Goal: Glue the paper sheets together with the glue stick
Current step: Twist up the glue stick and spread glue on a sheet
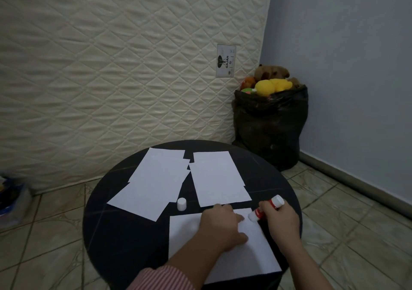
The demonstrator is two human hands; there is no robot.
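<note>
The left hand [221, 224] lies palm-down on the nearest paper sheet [236, 260], fingers stretched flat and pressing it against the round black table [124, 234]. Just to its right, the right hand [281, 221] has its fingers curled round a red-and-white glue stick [266, 207], which is tilted so its uncapped white end points down and left at the sheet's far right corner; whether the tip touches the paper cannot be told. The stick's white cap [181, 204] stands upright on the bare tabletop just beyond the left hand, between two further groups of white paper: a loose overlapping stack [153, 182] on the left and a pair of sheets [217, 178] on the right. A red-and-white striped sleeve [160, 277] covers the left forearm. Beyond the table, in the corner beside a quilted mattress [111, 67] leaning upright, a black plastic bag [269, 127] stands open on the tiled floor [347, 234], filled with soft toys [270, 79], yellow and brown ones on top.
</note>
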